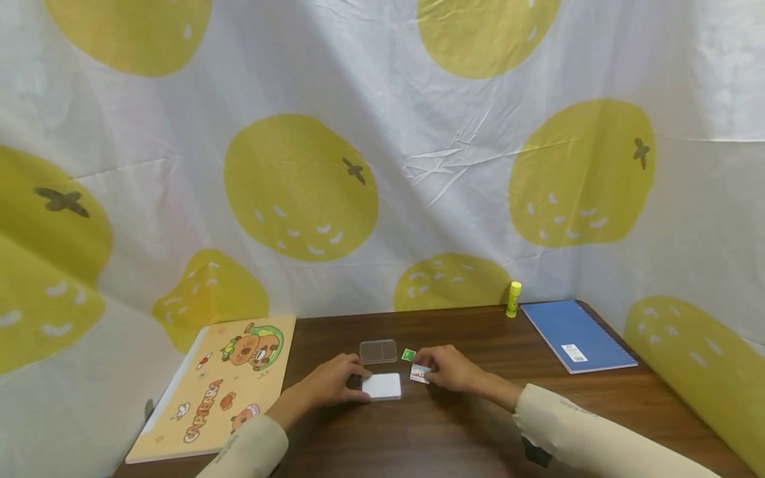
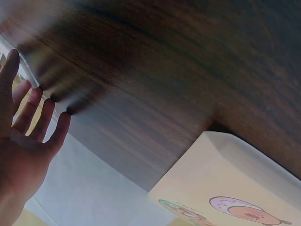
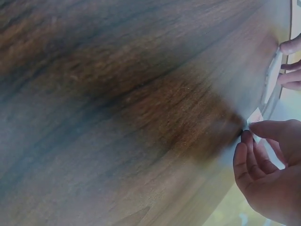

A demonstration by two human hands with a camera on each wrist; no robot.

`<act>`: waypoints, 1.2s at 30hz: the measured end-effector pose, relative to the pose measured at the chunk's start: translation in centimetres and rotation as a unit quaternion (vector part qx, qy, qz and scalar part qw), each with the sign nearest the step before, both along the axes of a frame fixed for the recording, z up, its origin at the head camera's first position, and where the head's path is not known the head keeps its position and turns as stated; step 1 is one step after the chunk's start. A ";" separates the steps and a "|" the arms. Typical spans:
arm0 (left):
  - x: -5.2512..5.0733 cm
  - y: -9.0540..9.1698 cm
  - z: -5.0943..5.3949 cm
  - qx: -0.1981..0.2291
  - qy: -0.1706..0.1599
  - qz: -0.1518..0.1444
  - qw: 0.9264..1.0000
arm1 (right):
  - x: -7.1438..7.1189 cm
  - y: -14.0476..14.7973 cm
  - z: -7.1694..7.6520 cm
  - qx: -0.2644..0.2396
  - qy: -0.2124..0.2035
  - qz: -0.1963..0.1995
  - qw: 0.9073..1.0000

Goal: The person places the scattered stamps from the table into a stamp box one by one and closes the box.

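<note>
In the head view, a clear box holding white cards (image 1: 382, 386) lies at the middle of the table. My left hand (image 1: 335, 382) grips its left end between thumb and fingers; in the left wrist view, the left hand (image 2: 30, 127) is at the box's edge. Just right of the box, my right hand (image 1: 452, 369) pinches a small printed card (image 1: 419, 374) between thumb and fingers. The right wrist view shows the right hand (image 3: 273, 165) with this card (image 3: 255, 123) at its fingertips. A small green square (image 1: 408, 354) lies beyond the card, beside a clear lid (image 1: 378, 351).
A large capybara-printed book (image 1: 218, 392) lies at the left of the brown table (image 1: 466, 425). At the back right stand a yellow-green glue stick (image 1: 513, 299) and, beside it, a flat blue notebook (image 1: 576, 335). A lemon-patterned cloth (image 1: 394, 199) hangs behind the table.
</note>
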State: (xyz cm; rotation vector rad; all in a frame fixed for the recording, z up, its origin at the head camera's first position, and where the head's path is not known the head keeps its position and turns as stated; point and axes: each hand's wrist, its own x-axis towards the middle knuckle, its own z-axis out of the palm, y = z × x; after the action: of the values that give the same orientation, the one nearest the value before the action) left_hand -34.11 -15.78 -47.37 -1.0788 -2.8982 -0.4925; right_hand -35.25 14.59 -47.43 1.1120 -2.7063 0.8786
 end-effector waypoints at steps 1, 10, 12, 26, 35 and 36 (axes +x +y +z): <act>0.0 0.0 0.0 0.000 0.001 -0.001 1.000 | -0.1 0.0 0.0 -0.003 -0.002 0.003 1.000; 0.1 0.0 0.0 0.004 0.009 -0.004 1.000 | -0.6 -0.9 1.3 -0.007 0.002 0.037 0.999; 0.1 0.0 0.1 0.004 0.011 -0.005 1.000 | -0.6 -1.3 1.7 -0.005 -0.011 0.040 0.999; -0.3 0.1 -0.3 0.008 0.018 -0.012 1.000 | 0.0 -4.5 1.9 -0.017 -0.043 0.088 0.995; -0.5 -0.1 -0.2 0.008 0.018 -0.017 1.000 | 0.1 -6.3 0.9 0.007 -0.033 0.096 0.995; -0.6 -0.1 -0.2 0.008 0.020 -0.020 1.000 | 0.1 -6.4 0.8 0.011 -0.029 0.094 0.995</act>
State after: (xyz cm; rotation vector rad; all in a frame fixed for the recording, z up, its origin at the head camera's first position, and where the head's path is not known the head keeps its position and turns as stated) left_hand -34.68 -15.84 -47.55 -1.1320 -2.8394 -0.4893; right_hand -35.14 8.18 -46.62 1.3858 -2.6953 0.9220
